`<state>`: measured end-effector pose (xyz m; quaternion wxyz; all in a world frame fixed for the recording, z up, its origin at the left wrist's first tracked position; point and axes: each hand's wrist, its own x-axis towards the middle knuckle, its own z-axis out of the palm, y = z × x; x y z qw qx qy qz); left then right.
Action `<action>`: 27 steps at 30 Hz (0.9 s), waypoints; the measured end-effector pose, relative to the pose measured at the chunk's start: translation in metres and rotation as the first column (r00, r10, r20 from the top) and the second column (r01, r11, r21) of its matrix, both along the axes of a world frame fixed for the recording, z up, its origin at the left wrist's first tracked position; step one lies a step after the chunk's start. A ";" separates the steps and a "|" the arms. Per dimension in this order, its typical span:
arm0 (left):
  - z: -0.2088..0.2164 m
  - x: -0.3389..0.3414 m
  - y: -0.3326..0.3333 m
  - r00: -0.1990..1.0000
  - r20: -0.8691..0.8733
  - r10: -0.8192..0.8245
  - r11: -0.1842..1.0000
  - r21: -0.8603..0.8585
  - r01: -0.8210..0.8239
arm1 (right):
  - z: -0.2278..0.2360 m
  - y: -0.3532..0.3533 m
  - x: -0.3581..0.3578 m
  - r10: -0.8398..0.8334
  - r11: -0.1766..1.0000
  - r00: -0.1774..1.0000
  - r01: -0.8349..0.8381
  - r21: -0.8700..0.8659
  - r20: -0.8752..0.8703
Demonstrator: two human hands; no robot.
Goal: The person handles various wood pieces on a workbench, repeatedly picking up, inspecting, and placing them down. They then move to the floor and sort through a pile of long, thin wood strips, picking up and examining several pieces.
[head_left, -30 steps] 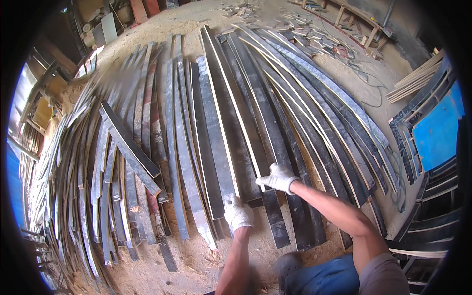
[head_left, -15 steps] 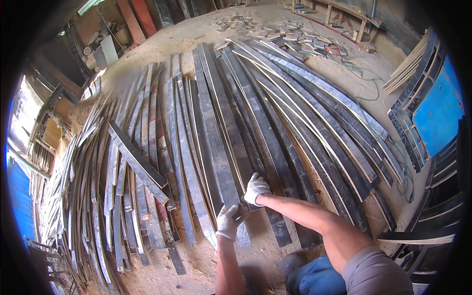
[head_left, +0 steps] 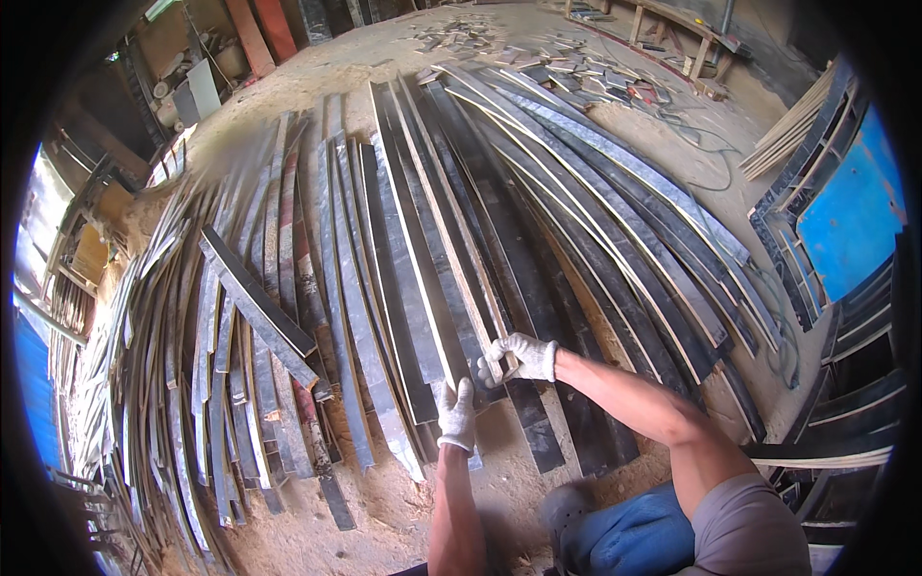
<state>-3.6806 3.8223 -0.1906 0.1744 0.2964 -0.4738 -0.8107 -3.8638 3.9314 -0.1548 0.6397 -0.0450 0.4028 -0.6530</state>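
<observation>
Both my hands wear white work gloves. My left hand [head_left: 456, 415] is closed on the near end of a long dark-faced plywood strip [head_left: 419, 250], whose pale cut edge faces up. Just to the right, my right hand [head_left: 520, 359] has its fingers wrapped round the end of a second plywood strip [head_left: 459, 228], also with its light edge showing. The two strips run side by side away from me, a narrow gap between them. More dark strips [head_left: 567, 384] lie under and beside them. My fingertips are partly hidden behind the strip ends.
Thin strips [head_left: 158, 384] are heaped on the left, with a short dark board [head_left: 257, 305] lying across them. Small offcuts [head_left: 595, 77] litter the far floor. A cable [head_left: 706, 158] trails at right, near a blue panel [head_left: 853, 216]. Stacked dark boards [head_left: 855, 384] stand lower right.
The strips at my hands have tipped so their pale edges face up. My left hand has risen slightly; my right hand has moved a little right and now grips a separate strip's end.
</observation>
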 end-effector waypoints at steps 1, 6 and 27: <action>-0.008 -0.003 0.001 0.998 0.055 -0.036 0.993 -0.108 0.042 | -0.001 0.000 0.001 0.005 1.000 1.000 -0.005 -0.001 -0.022; -0.011 -0.010 0.002 0.996 0.086 -0.020 0.997 -0.078 0.027 | 0.002 -0.007 0.009 0.177 0.963 0.884 -0.066 0.260 -0.432; -0.005 0.032 0.018 0.871 -0.416 -0.262 0.702 0.537 0.468 | 0.062 0.011 0.045 0.759 0.650 0.361 -0.403 0.644 -0.541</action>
